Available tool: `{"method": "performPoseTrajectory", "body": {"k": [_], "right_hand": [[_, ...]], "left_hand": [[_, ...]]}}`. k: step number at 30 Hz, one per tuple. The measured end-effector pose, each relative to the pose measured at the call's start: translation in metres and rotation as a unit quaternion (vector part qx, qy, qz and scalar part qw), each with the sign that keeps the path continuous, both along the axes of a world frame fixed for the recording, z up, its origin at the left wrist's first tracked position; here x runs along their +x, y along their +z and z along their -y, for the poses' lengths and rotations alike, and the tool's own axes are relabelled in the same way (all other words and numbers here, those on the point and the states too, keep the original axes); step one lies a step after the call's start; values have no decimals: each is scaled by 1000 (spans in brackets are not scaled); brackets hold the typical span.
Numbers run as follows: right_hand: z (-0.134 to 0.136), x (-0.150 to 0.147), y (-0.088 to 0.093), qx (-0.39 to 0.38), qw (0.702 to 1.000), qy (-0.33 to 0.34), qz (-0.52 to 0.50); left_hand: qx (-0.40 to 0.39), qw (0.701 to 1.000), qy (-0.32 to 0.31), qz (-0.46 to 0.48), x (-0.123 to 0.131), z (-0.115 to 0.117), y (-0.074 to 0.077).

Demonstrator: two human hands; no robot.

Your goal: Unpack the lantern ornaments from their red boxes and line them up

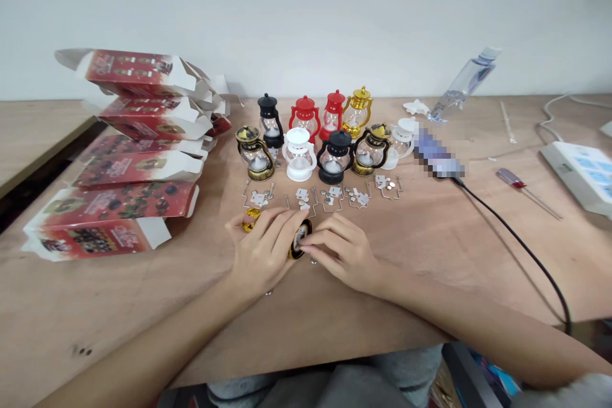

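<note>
My left hand (266,248) is closed around a small gold lantern (250,220) laid on its side, covering most of its body. The lantern's round base (301,239), dark with a gold rim and a pale middle, faces right. My right hand (347,252) has thumb and fingertips pinched together at this base; anything between them is hidden. A small shiny round piece (313,261) lies just below the right fingertips. Beyond the hands, bent wire handles (332,207) lie in a row with white tags (302,194) and silver button cells (391,185).
Several small lanterns stand behind, including a black one (335,156) and a white one (299,153). Red printed boxes (143,169) are stacked at left. At right are a water bottle (463,86), a blurred-out device with a black cable (516,229), a screwdriver (528,191) and a white box (581,172).
</note>
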State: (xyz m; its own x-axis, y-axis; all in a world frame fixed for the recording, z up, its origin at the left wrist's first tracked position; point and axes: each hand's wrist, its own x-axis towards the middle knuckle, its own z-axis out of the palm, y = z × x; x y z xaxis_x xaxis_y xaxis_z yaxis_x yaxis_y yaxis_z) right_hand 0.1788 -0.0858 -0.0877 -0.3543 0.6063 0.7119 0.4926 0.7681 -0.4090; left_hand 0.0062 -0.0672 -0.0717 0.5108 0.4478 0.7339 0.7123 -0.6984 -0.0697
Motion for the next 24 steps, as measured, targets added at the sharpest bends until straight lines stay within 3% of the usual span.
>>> {"method": "performPoseTrajectory", "body": {"k": [12,17,21,24], "right_hand": [[1,0,0,104,989,-30,97],[1,-1,2,109,986,-51,115],[-1,5,3,85,991,-42,94],[-4,11,2,97,987,3,131]], "left_hand": [[-2,999,-26,-23,2,1,0],[-8,999,-25,-21,2,2,-1],[6,1000,3,-14,-3,-3,2],[2,999,43,-6,-9,-10,4]]}}
